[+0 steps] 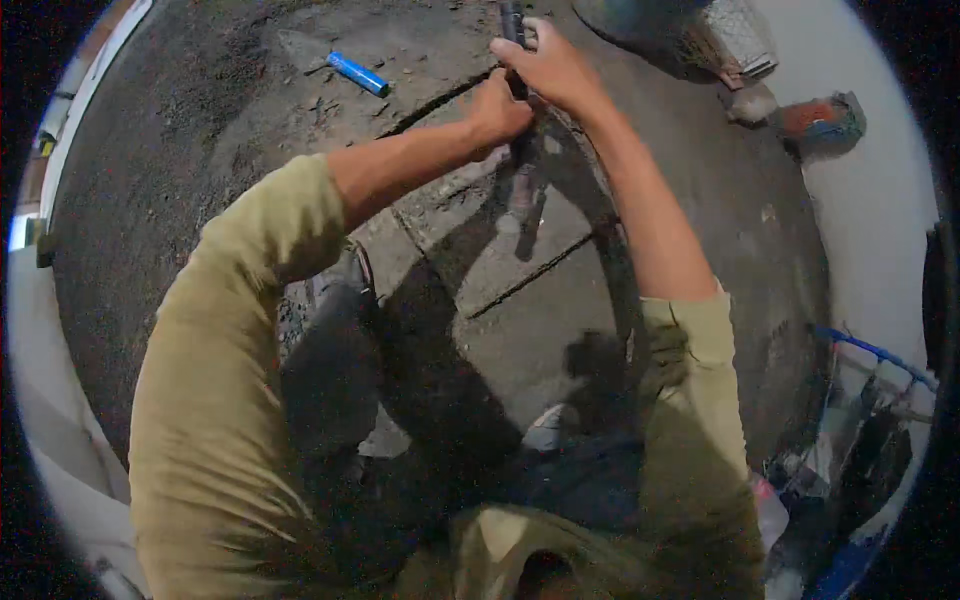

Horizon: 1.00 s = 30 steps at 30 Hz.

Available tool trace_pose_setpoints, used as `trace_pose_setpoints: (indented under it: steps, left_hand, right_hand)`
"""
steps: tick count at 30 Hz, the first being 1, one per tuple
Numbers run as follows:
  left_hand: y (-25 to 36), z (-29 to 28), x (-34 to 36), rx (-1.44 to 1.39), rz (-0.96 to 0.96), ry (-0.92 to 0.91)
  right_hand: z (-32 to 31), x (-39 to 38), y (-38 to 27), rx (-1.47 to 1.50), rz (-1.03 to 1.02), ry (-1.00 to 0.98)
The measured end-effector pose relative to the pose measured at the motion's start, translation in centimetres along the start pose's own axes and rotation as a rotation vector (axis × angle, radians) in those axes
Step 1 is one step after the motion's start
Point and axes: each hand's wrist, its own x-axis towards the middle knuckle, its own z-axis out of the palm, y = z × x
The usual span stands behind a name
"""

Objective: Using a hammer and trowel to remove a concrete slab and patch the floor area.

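A rough grey floor [570, 300] spreads under the person, cut by straight dark grooves [535, 275] that meet at corners below the hands. Crumbled rubble [225, 140] lies over its left side. A blue cylinder [357, 74] lies on its side near the left hand [499, 108], apart from it. At the upper right are a dark rounded thing [640, 14], a pale bundle [740, 38] and, near the white wall [870, 215], a reddish cylinder [812, 118]. A blue frame [868, 347] stands at the lower right. Shadows darken the floor between the feet, and the hands cover part of the dark handle [512, 22].

That handle is at the top centre, running roughly up and down the view. Both hands are closed around it, the right hand [547, 68] above the left, close together. A dull shaft [520, 190] shows below them; whether it joins the handle is unclear. The left forearm slants up and rightward, the right forearm up and leftward, both in rolled olive sleeves [215, 390].
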Motion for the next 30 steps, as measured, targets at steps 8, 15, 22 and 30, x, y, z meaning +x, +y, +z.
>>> trace_pose_setpoints:
  steps: [8,15,22,30]
  left_hand:
    - [-4.6,0.0,2.2,0.194,-0.234,0.339]
    - [-5.8,-3.5,-1.5,0.342,-0.207,0.289]
    - [-10.2,-3.2,4.4,-0.067,-0.569,0.197]
    - [-8.3,-4.2,2.3,-0.39,-0.343,0.101]
  right_hand:
    - [-5.0,-0.8,5.6,-0.009,-0.005,0.168]
    - [-9.3,-2.3,7.4,-0.043,-0.012,0.027]
    - [-2.3,-0.1,1.3,-0.069,-0.209,-0.012]
    - [1.5,-3.4,2.0,-0.07,-0.042,-0.354]
